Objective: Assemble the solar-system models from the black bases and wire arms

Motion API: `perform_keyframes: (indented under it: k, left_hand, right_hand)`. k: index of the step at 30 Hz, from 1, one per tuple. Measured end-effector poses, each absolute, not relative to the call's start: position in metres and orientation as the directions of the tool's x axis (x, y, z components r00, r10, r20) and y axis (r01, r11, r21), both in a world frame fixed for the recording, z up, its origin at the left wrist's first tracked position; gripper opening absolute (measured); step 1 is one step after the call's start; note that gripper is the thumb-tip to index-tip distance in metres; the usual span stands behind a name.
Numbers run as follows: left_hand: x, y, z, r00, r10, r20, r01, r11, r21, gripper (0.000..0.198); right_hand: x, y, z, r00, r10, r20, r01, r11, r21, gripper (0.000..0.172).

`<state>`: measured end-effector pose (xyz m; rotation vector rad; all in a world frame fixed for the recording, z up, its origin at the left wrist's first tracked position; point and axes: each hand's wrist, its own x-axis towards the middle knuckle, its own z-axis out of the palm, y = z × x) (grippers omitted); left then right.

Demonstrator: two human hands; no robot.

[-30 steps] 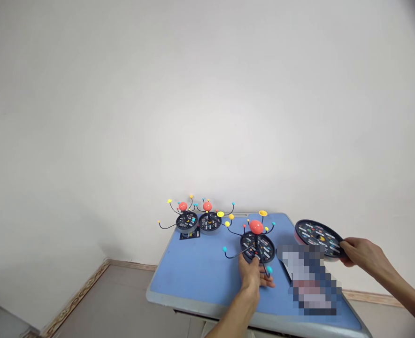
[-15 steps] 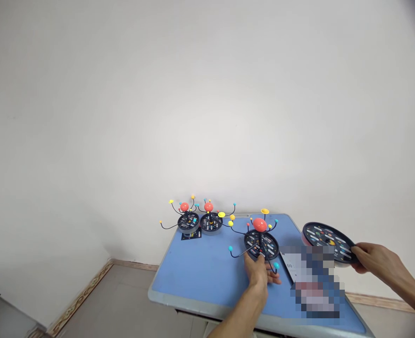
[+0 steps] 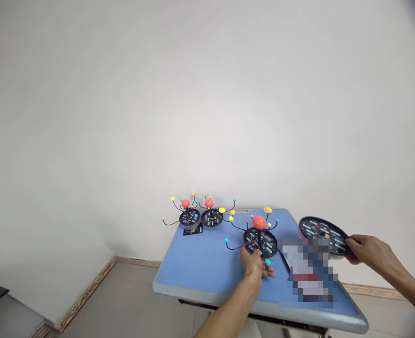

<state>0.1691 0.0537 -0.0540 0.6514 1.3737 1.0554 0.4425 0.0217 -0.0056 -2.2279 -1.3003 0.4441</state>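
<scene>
A solar-system model (image 3: 259, 234) with an orange-red ball, black wire arms and small coloured balls stands on a round black base on the blue table (image 3: 207, 267). My left hand (image 3: 254, 265) rests at its near edge, fingers curled against the base. My right hand (image 3: 367, 251) grips the rim of a separate round black disc (image 3: 323, 230) printed with coloured marks, held tilted above the table's right side.
Two more such models (image 3: 189, 215) (image 3: 211, 214) stand at the table's far left edge, one on a dark card. A blurred-out box (image 3: 311, 270) lies on the right of the table. White wall behind; tiled floor at left.
The view shifted slightly; my right hand and the disc have come a little left and up. My left hand stays at the model's base.
</scene>
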Motion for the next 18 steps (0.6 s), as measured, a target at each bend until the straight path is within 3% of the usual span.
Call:
perform_keyframes:
  k: [18]
  left_hand:
    - [0.1637, 0.0537, -0.05, -0.068, 0.904, -0.423, -0.152, 0.41, 0.9, 0.04]
  right_hand:
    - [0.4438, 0.0208, -0.0067, 0.489, 0.872, -0.022, 0.704, -0.409, -0.581, 0.049]
